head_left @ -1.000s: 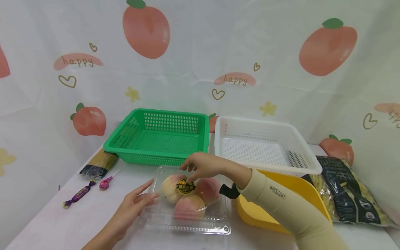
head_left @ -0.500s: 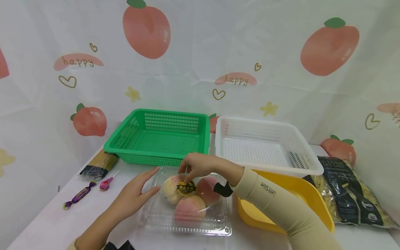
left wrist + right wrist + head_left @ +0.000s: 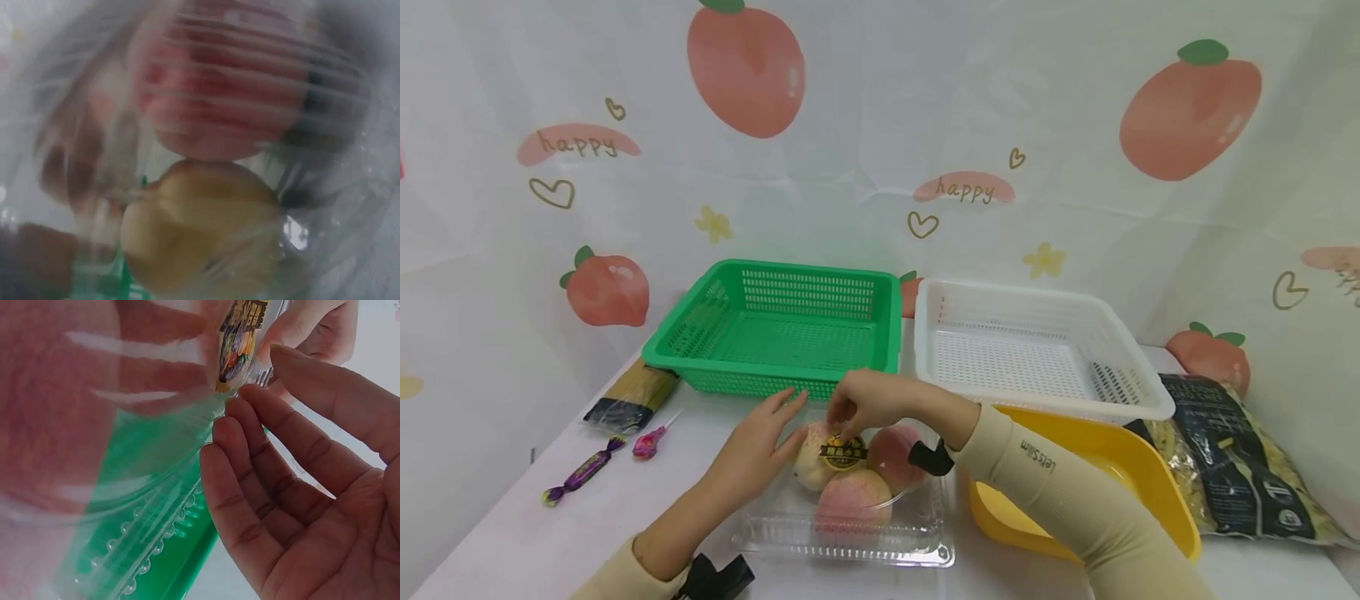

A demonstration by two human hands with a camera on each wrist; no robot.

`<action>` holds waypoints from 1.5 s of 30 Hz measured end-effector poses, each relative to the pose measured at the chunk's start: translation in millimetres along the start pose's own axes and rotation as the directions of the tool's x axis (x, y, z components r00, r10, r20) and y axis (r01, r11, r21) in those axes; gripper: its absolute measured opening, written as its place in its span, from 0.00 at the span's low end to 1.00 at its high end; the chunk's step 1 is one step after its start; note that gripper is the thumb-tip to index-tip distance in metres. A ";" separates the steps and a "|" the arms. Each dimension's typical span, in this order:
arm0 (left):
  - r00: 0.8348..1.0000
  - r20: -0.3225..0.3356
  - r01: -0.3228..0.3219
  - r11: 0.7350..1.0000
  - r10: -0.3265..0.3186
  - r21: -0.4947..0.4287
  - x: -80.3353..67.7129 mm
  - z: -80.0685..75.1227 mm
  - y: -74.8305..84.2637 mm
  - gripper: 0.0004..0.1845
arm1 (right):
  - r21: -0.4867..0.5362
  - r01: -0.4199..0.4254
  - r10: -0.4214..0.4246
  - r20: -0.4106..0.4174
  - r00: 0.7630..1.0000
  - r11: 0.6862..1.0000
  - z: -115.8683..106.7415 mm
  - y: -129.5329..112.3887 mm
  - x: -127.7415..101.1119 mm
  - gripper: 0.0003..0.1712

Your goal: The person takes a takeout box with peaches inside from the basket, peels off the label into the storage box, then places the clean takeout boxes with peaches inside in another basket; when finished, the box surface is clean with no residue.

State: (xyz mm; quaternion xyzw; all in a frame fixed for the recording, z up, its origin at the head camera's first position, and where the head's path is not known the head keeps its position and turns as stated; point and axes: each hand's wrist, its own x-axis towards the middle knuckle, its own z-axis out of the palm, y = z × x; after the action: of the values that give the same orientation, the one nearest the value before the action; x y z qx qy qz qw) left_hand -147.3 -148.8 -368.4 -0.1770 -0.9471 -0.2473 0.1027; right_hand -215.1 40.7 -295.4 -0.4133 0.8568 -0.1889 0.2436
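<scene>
A clear plastic clamshell box with three peaches inside lies on the table, a black and gold label on its lid. My right hand reaches over to the box's far side. In the right wrist view its bent fingertips touch the box edge, the thumb apart from them. At the far left corner of the box, my left hand has its fingers extended; whether they touch it is hard to tell. The left wrist view is blurred, showing peaches through clear plastic.
Behind the box stand a green basket and a white basket. A yellow bin is to the right, beside a black pasta bag. A wrapped candy, a lollipop and a dark-ended packet lie left.
My left hand has moved from the box's left side forward and right to its far left corner. The right hand has shifted slightly left along the far edge. The box stays put.
</scene>
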 end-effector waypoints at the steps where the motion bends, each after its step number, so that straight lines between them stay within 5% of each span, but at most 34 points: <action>1: 1.000 -0.008 0.001 1.000 -0.001 -0.002 -0.3 0.8 0.3 0.26 | 0.009 0.002 -0.002 0.001 1.000 1.000 0.3 0.2 0.4 0.07; 30: 1.000 -0.025 0.009 1.000 -0.009 0.025 -3.8 6.3 3.0 0.27 | 0.051 0.051 -0.053 0.043 0.998 0.997 6.9 6.8 7.9 0.04; 45: 0.999 -0.039 0.012 0.999 -0.010 0.039 -3.4 6.6 1.9 0.27 | 0.175 0.052 -0.069 0.096 0.993 0.983 2.4 13.6 8.7 0.05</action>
State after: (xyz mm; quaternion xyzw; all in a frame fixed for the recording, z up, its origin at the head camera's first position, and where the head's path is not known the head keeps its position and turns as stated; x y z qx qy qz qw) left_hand -144.2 -144.9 -374.3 -0.1648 -0.9505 -0.2327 0.1231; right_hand -226.8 41.4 -306.8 -0.4257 0.8108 -0.2485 0.3157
